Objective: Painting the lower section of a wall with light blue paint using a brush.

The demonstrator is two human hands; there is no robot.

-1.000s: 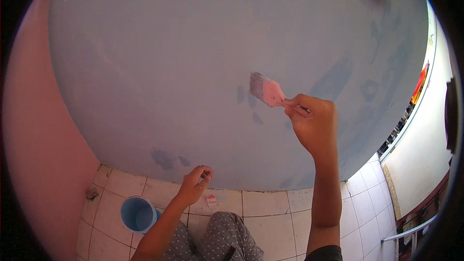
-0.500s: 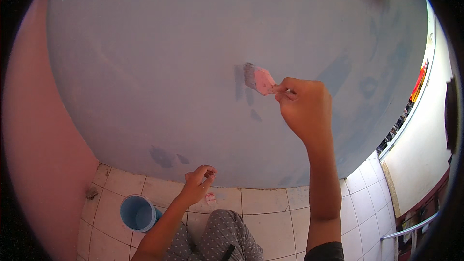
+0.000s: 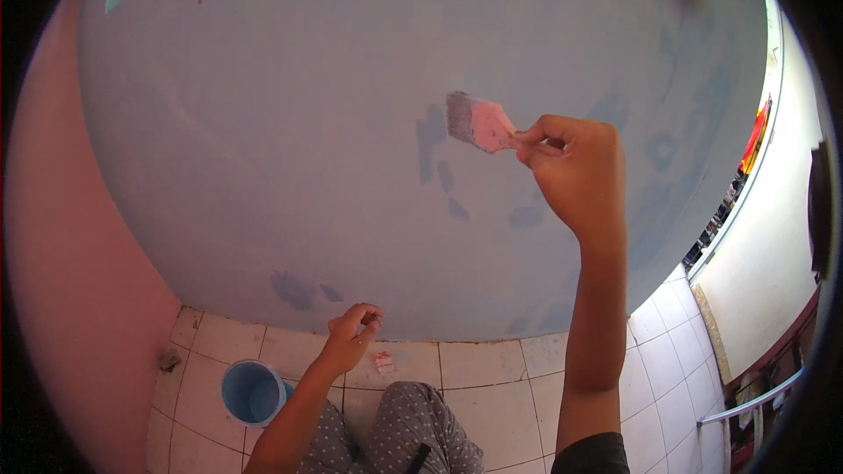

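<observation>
My right hand [image 3: 569, 167] grips a paintbrush [image 3: 487, 127] with a pink body and dark bristles, its tip against the blue-grey wall [image 3: 307, 123]. Darker damp-looking patches [image 3: 428, 145] lie just left of and below the bristles, with others lower and to the right. My left hand [image 3: 351, 338] hangs low near the wall's foot, fingers loosely curled and a little apart, with nothing visible in them. Below it a small pinkish-white scrap [image 3: 384, 362] lies on the tiled floor [image 3: 483, 404]. A blue bucket [image 3: 255, 391] stands left of my left forearm, beside my knees.
A pink wall [image 3: 88, 254] meets the blue-grey one at the left, with a small grey object [image 3: 169, 360] by its foot. At the right are a pale door-like panel [image 3: 755, 281], a narrow gap showing colourful things, and a curved metal rail [image 3: 755, 402]. Openings cut the wall's top.
My right hand and the brush have moved upward, lately also a little rightward. The dark patch beside the bristles looks larger. My left hand has barely shifted.
</observation>
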